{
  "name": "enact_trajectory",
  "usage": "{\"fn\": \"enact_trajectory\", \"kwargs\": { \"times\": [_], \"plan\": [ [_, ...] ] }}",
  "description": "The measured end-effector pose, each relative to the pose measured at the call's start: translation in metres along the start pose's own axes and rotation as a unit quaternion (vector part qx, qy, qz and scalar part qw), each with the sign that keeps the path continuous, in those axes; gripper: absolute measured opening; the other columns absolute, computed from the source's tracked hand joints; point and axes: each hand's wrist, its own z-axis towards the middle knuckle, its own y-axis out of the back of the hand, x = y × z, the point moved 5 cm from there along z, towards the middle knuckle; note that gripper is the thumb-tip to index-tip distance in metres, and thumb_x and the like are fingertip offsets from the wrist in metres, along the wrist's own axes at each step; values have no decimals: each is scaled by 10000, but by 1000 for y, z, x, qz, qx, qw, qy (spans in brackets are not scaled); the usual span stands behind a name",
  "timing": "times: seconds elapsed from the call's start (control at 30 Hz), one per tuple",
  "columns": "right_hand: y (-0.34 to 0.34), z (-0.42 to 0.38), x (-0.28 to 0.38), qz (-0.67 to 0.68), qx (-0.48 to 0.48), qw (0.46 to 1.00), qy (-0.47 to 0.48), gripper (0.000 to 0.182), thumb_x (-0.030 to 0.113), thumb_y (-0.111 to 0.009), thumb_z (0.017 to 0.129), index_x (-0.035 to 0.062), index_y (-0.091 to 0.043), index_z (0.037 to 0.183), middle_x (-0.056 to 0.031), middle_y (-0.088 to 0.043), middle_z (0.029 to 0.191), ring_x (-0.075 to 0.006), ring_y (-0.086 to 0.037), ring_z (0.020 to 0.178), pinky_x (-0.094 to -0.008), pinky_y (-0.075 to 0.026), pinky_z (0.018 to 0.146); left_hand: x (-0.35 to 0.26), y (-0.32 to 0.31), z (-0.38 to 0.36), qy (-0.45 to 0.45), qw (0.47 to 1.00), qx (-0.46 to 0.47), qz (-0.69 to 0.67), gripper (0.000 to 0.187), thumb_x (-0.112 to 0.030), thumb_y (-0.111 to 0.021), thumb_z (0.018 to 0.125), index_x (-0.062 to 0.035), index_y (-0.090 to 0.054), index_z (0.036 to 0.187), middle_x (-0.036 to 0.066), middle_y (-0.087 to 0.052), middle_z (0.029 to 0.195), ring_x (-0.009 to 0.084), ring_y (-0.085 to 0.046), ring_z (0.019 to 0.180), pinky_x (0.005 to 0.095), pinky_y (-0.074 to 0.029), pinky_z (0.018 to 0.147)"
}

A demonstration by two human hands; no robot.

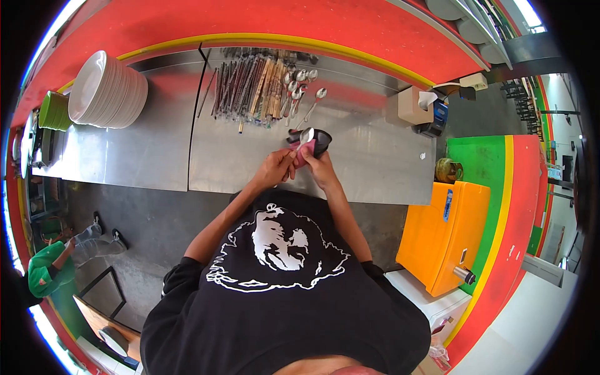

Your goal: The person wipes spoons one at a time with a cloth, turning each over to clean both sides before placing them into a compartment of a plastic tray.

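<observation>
Near the front edge of the steel counter (244,169), my left hand (278,167) has its fingers closed around the handle end of a spoon (306,136). My right hand (317,164) is wrapped round a pinkish-red cloth (304,156), which lies under the spoon. Just behind my hands is a black object (322,142), partly hidden by the cloth and spoon. Farther back, several spoons (294,87) lie in a loose group, with one spoon (320,94) apart to their right. Beside them are rows of wrapped chopsticks (240,87).
White plates (112,94) and green dishes (55,111) are stacked at the left. A tissue box (414,106) stands at the counter's right end. An orange container (431,231) is at the right. A person in green (47,272) is at the lower left.
</observation>
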Motion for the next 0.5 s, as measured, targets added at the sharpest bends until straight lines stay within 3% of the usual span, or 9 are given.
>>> {"fn": "enact_trajectory", "kwargs": {
  "times": [0.1,0.13,0.23,0.33,0.5],
  "plan": [
    [-11,-1,15,-41,14,999,-19,196,234,-624,930,39,-626,940,-12,-632,868,-116,-581,842,-284,-435,825,-1,-2,-1,12,999,-6,49,351,-271,-437,1016,7,-599,875,74,-631,661,91,-531,485,234,-431,464],
    [-6,1,16,-39,-26,999,-5,196,232,-626,929,38,-629,954,-10,-633,882,-110,-578,846,-281,-433,826,0,-2,-2,18,998,-10,64,350,-264,-443,1014,16,-610,885,77,-646,686,92,-552,504,236,-445,478],
    [10,9,20,-22,-120,992,32,206,214,-648,913,36,-641,1016,-10,-639,945,-92,-568,883,-279,-428,842,-1,-4,-11,-103,988,-7,111,338,-251,-470,1001,29,-632,902,68,-637,658,105,-577,519,248,-468,499],
    [13,16,30,-8,-172,982,78,206,234,-674,897,43,-646,968,15,-623,871,-67,-541,789,-267,-430,750,-6,-5,-22,-17,993,17,120,325,-245,-483,993,23,-639,894,62,-626,639,105,-573,525,261,-466,503],
    [-15,18,25,-82,-141,982,91,144,181,-668,892,45,-631,866,27,-600,740,-57,-519,666,-263,-431,604,-6,2,-28,3,989,-41,144,320,-257,-484,994,-13,-653,874,52,-620,632,97,-559,528,257,-453,508]
  ]
}}
